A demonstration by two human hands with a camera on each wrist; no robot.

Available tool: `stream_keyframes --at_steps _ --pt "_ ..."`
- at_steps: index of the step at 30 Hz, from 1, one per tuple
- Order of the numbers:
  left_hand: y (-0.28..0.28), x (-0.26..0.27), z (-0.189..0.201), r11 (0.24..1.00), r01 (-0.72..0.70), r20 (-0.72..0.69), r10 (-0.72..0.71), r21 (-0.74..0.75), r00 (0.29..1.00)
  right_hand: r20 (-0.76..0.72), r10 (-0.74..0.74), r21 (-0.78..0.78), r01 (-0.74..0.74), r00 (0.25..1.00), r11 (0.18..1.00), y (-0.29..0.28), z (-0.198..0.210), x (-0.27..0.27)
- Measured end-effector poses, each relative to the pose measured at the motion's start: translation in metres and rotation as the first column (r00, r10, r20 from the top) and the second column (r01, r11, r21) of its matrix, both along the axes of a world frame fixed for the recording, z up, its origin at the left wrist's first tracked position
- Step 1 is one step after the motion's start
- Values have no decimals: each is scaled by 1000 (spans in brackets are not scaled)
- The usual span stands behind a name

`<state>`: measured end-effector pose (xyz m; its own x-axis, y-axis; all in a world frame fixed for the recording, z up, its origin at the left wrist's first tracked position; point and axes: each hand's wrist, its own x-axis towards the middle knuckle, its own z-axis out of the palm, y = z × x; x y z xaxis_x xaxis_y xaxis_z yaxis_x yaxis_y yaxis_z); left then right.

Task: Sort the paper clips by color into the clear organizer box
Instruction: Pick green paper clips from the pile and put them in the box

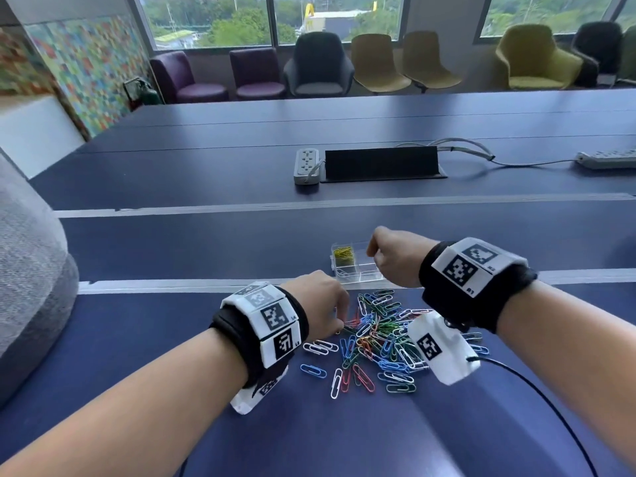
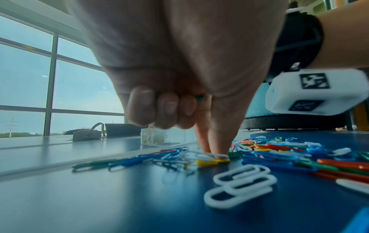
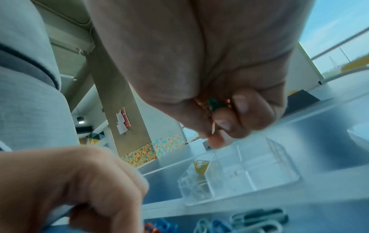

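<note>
A heap of mixed-color paper clips (image 1: 378, 335) lies on the blue table (image 1: 172, 339) in front of me. Behind it stands the clear organizer box (image 1: 361, 270), with yellow clips (image 1: 344, 254) in its far-left compartment. My left hand (image 1: 340, 323) is at the heap's left edge. Its thumb and index tips (image 2: 217, 151) press on a white clip over a yellow one (image 2: 211, 161), and its curled fingers hold a green clip (image 2: 199, 98). My right hand (image 1: 375, 259) hovers as a fist over the box (image 3: 239, 176), holding green and orange clips (image 3: 213, 104).
A white power strip (image 1: 305, 165) and a black cable hatch (image 1: 380, 163) lie further back, with another strip (image 1: 605, 159) at far right. A grey chair back (image 1: 31, 270) stands at left. A black cable (image 1: 537, 383) trails from my right wrist.
</note>
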<state>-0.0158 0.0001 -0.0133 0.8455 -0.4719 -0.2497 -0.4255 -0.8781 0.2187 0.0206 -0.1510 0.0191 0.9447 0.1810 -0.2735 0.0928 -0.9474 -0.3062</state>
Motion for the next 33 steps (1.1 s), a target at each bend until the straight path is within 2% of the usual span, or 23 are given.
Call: stream_keyframes --at_steps 4,9,16,24,28,33 --pt "-2 -4 0 999 -40 -16 40 24 999 29 41 -66 -39 999 997 5 2 12" --pt "-1 -5 2 997 -75 -3 75 -9 997 109 125 -61 -119 986 991 18 0 17" --pt "-2 -3 4 996 -86 -29 86 20 996 135 126 -34 -123 983 992 19 -4 18" --pt "-4 -5 1 999 -45 8 45 9 999 147 133 -6 -133 980 991 16 -7 17" --pt "-4 -5 0 1000 -21 -4 21 13 1000 199 104 31 -112 974 993 6 -4 20" --pt "-1 -1 7 995 -78 7 79 -67 997 186 49 31 -56 981 998 -13 -3 19"
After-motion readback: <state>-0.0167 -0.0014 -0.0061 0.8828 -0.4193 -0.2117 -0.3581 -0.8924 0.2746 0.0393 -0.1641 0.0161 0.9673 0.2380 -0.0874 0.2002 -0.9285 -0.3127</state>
